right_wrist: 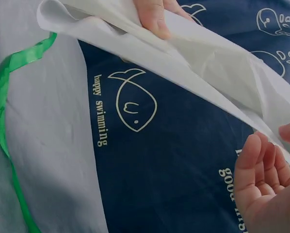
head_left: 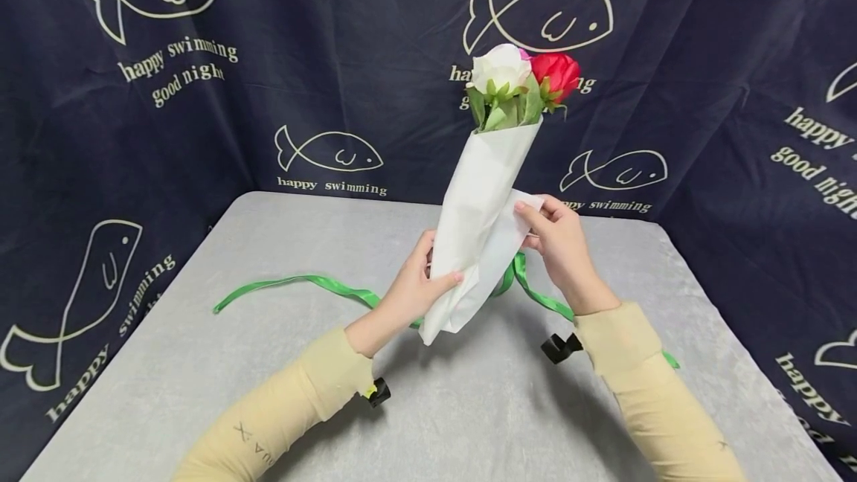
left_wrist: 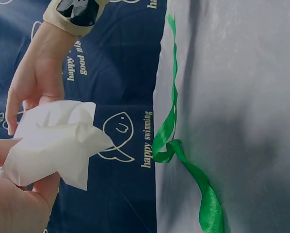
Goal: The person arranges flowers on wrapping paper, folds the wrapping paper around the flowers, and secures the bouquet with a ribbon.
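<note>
1. Left hand [head_left: 418, 285] curls round the lower part of the white paper cone wrapping [head_left: 478, 225], held upright above the tabletop; right hand [head_left: 562, 244] pinches its loose flap.
2. Wrapping looks to be in hand; next, the flap probably needs drawing snugly round.
3. White and red artificial roses [head_left: 525, 76] stick out on top.
4. Long green satin ribbon [head_left: 301, 285] lies on the grey tabletop [head_left: 201, 363]; dark blue fish-print cloth [head_left: 268, 58] hangs behind.
</note>
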The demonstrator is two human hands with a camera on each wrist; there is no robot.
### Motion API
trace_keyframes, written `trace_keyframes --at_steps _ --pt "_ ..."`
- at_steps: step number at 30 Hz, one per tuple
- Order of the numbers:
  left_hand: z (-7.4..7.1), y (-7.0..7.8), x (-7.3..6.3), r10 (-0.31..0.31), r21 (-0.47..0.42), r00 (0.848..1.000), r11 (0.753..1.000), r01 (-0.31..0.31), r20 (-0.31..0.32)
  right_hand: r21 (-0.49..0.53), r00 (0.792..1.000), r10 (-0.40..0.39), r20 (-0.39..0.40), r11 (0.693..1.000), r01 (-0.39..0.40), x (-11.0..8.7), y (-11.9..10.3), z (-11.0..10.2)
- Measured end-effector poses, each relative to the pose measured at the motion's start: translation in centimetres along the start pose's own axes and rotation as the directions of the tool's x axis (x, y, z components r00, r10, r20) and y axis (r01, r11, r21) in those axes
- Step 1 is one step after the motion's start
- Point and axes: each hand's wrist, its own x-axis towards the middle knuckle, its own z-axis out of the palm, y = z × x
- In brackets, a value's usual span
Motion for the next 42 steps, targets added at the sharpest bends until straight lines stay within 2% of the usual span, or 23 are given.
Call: trace_keyframes --at_steps 4,9,13,16,17,20,24,28,35,38,42 --pt "0.1 -0.6 0.0 0.039 -0.016 0.999 0.999 -0.039 -0.01 0.084 0.998 0.048 0.044 0.995 -0.051 -0.3 -0.4 0.1" --pt "0.3 -0.9 0.1 0.048 -0.03 0.999 0.998 -0.048 -0.008 0.188 0.991 0.014 0.13 0.981 -0.038 -0.5 -0.5 0.5" --pt "0.5 -1.1 0.2 0.043 -0.106 0.999 0.993 -0.042 0.004 0.379 0.981 -0.007 0.192 0.923 -0.068 -0.4 -0.2 0.5" --pt "0.6 -1.1 0.2 0.03 -0.217 0.999 0.976 -0.02 0.043 0.498 0.974 0.017 0.224 0.857 -0.129 -0.2 0.5 0.5" --pt "0.7 -1.0 0.2 0.023 -0.255 0.998 0.967 -0.007 0.06 0.509 0.972 0.027 0.235 0.848 -0.146 -0.1 0.7 0.4" --pt "0.8 -0.9 0.1 -0.011 -0.359 0.993 0.932 0.051 0.114 0.45 0.963 0.046 0.264 0.877 -0.165 -0.1 1.4 0.5" --pt "0.9 -0.6 0.1 -0.048 -0.414 0.987 0.904 0.108 0.154 0.344 0.951 0.048 0.305 0.926 -0.157 -0.2 1.9 0.6" --pt "1.0 -0.4 0.2 -0.066 -0.422 0.983 0.897 0.135 0.174 0.337 0.937 0.047 0.345 0.926 -0.17 -0.2 1.6 0.8" --pt "1.0 -0.3 0.3 -0.074 -0.383 0.98 0.913 0.142 0.186 0.302 0.951 0.039 0.308 0.944 -0.137 0.1 0.9 1.3" --pt "0.9 -0.3 0.3 -0.071 -0.331 0.981 0.935 0.129 0.182 0.279 0.959 0.022 0.284 0.955 -0.104 0.1 0.6 1.3" --pt "0.9 -0.2 0.2 -0.04 -0.228 0.984 0.97 0.08 0.176 0.232 0.975 0.027 0.222 0.969 -0.08 0.2 0.3 1.3"
